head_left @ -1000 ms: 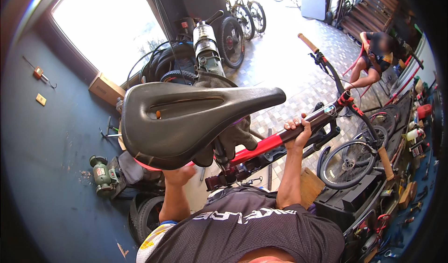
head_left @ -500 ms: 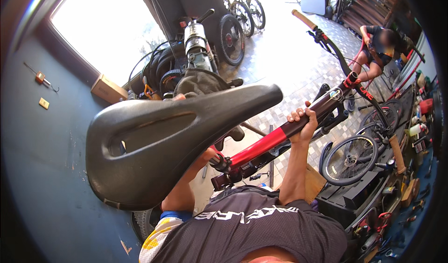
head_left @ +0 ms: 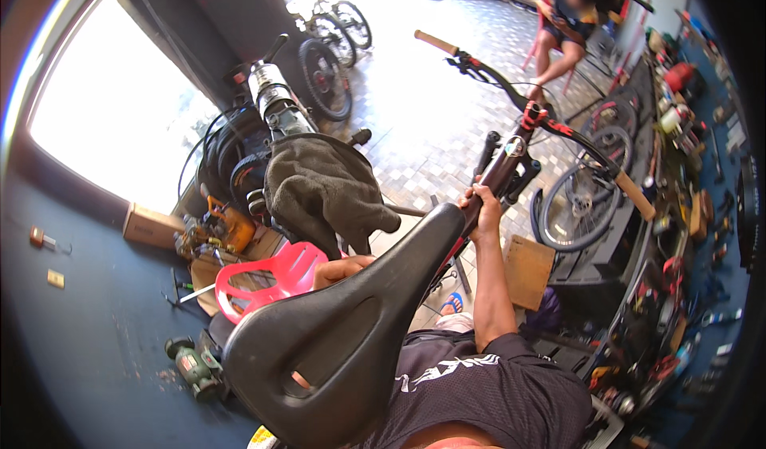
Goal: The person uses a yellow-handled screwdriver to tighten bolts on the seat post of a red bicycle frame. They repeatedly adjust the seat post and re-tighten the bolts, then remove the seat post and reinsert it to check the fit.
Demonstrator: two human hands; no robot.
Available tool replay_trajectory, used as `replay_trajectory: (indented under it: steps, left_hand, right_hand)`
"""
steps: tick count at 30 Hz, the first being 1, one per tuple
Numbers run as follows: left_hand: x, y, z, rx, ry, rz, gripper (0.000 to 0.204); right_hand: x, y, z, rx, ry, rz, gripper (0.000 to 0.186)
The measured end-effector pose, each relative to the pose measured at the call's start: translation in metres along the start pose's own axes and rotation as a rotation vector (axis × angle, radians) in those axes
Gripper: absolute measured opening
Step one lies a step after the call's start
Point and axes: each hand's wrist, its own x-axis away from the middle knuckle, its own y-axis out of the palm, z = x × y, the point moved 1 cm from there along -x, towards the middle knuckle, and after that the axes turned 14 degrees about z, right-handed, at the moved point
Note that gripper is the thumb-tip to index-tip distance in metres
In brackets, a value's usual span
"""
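Observation:
A black bicycle saddle (head_left: 351,345) with a long central slot fills the lower middle, close to the camera. My right hand (head_left: 483,210) is closed round the dark top tube (head_left: 504,164) of the bicycle frame. Ahead of it are the handlebar's tan grips (head_left: 436,42) and the red stem (head_left: 533,116). My left hand (head_left: 343,270) shows past the saddle's left edge, its fingers together and bent. The saddle hides the rest of that hand and whatever it grips. Beyond it, a dark cloth (head_left: 323,190) drapes over a repair stand (head_left: 279,102).
A pink plastic chair (head_left: 275,277) stands left of the saddle, near a green bench grinder (head_left: 191,369). A wheel (head_left: 582,198) and a cluttered tool bench (head_left: 638,305) line the right. A person (head_left: 562,26) sits at the far right. Several bicycles (head_left: 335,38) stand at the back.
The saddle has swung down and to the right in view, and the bicycle's front has shifted left. The pink chair and grinder now show. My right hand still grips the top tube.

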Motion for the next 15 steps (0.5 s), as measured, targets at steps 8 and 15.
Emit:
replay_trajectory:
  steps: [8,15]
  left_hand:
    - [-0.055,0.046,0.087,0.166,-0.317,-0.165,0.060]
    - [-0.058,0.101,0.168,0.243,-0.489,-0.314,0.060]
  right_hand:
    - [0.051,0.071,-0.023,-0.008,-0.026,0.131,0.029]
    - [0.073,0.080,-0.048,-0.056,0.086,0.137,0.029]
